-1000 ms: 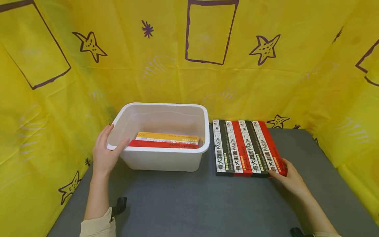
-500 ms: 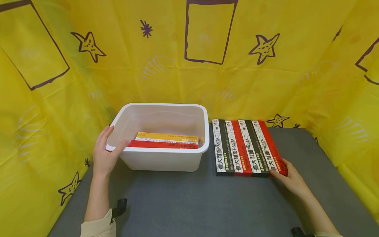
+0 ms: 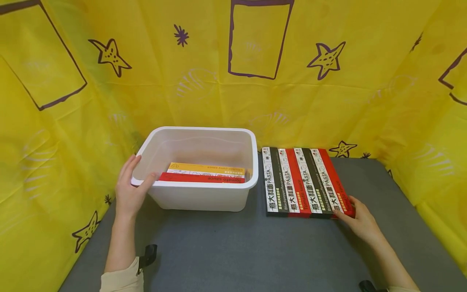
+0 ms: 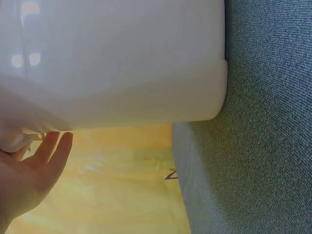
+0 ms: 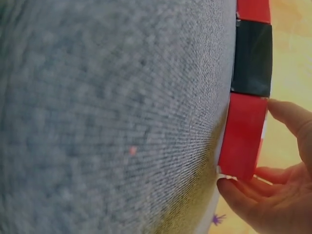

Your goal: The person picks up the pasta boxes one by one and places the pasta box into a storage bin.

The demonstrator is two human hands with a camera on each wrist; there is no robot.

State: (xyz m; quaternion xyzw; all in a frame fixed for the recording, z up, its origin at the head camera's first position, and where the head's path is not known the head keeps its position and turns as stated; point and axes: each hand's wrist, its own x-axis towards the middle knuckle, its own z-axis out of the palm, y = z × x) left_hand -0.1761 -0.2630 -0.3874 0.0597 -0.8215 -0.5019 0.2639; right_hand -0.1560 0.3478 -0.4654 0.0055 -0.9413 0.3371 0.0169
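My left hand [image 3: 131,192] grips the left front corner of a white plastic tub [image 3: 198,198], thumb over the rim and fingers along its outer side. Inside the tub sit a red tomato sauce pasta box [image 3: 202,178] and a yellow chicken curry one [image 3: 208,167]. Right of the tub, several pasta boxes lie side by side, alternating black [image 3: 280,182] and red. At the row's right end, my right hand [image 3: 361,223] holds the near corner of a red pasta box [image 3: 333,176]. The right wrist view has the thumb at that box's [image 5: 243,136] top edge and fingers beneath its outer side.
A dark grey cloth-covered table [image 3: 233,251] bears everything. Yellow fabric [image 3: 204,101] printed with starfish hangs behind and on both sides, close to the tub and the boxes' far ends. Next to the held box, a black box end [image 5: 252,58] shows in the right wrist view.
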